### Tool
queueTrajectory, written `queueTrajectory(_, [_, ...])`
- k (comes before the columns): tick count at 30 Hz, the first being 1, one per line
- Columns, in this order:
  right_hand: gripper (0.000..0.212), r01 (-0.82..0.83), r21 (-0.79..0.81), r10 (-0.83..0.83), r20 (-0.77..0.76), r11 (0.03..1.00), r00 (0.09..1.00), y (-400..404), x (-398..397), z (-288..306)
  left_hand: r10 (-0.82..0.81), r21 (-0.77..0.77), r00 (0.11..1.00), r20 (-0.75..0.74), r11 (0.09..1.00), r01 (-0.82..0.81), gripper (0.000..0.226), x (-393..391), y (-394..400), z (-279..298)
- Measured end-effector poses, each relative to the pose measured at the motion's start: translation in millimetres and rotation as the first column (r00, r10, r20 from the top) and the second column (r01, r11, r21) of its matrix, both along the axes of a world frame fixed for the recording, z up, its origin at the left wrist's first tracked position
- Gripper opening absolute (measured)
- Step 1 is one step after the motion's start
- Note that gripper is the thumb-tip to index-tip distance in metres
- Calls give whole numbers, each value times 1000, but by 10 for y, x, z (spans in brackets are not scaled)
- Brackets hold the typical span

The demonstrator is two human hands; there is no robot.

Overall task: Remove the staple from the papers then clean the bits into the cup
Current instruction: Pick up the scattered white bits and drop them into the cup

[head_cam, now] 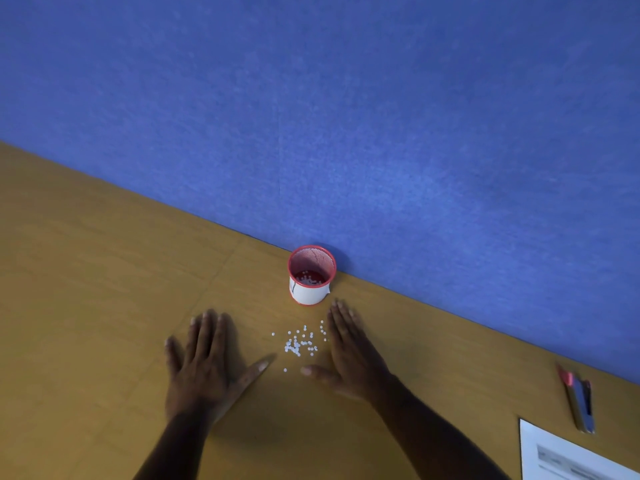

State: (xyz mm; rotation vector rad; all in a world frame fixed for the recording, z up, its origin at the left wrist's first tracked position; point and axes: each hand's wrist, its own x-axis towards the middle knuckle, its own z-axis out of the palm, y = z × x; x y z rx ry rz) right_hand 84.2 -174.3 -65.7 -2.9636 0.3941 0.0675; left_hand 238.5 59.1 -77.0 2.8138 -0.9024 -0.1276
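Small white bits [300, 344] lie scattered on the desk [104, 289] just before the cup [311, 274] — upright red mesh, white-wrapped, some bits inside; papers [568, 455] lie flat far right.

The light is dim and even, with a faint brighter patch on the blue wall [415, 133] right of centre, and no glare on the counter [86, 289]. Both hands, left [204, 368] and right [349, 355], read as dark, underexposed shapes with soft shadows beside them, and the cup [311, 275] throws a small dark shadow onto the wall behind it. The whole view is tilted and mildly soft, the fingertips smeared, while the pens [578, 403] and the paper [571, 455] at the lower right edge are blurred enough that the print cannot be read.
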Motion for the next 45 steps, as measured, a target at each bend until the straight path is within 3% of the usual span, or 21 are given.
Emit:
queueTrajectory(7, [112, -147, -45, 148, 17, 988, 989, 135, -50, 25, -6, -5, 1000, 10, 1000, 6, 115, 6, 9, -18])
queueTrajectory(11, [110, -174, -56, 177, 56, 983, 983, 256, -81, 96, -19, -47, 1000, 20, 999, 20, 94, 18, 31, -80])
queueTrajectory(15, [107, -397, -85, 400, 23, 914, 916, 616, -14, 71, -18, -88, 999, 37, 996, 21, 78, 41, 38, -103])
queueTrajectory(17, [108, -430, -78, 431, 5, 900, 902, 755, 63, -2, -13, -105, 999, 37, 994, 17, 72, 43, 41, -117])
queueTrajectory(30, [110, -53, -40, 53, -11, 998, 999, 791, 354, -62, -12, -88, 999, 35, 996, 15, 64, 71, 62, -184])
queueTrajectory(37, [114, 166, -65, -163, 47, 984, 985, 733, 276, -34, -4, -90, 1000, 23, 996, 7, 65, 68, 57, -194])
queueTrajectory(45, [116, 255, -43, -254, 36, 966, 967, 679, 284, -37, -3, -83, 1000, 25, 997, 5, 65, 70, 58, -190])
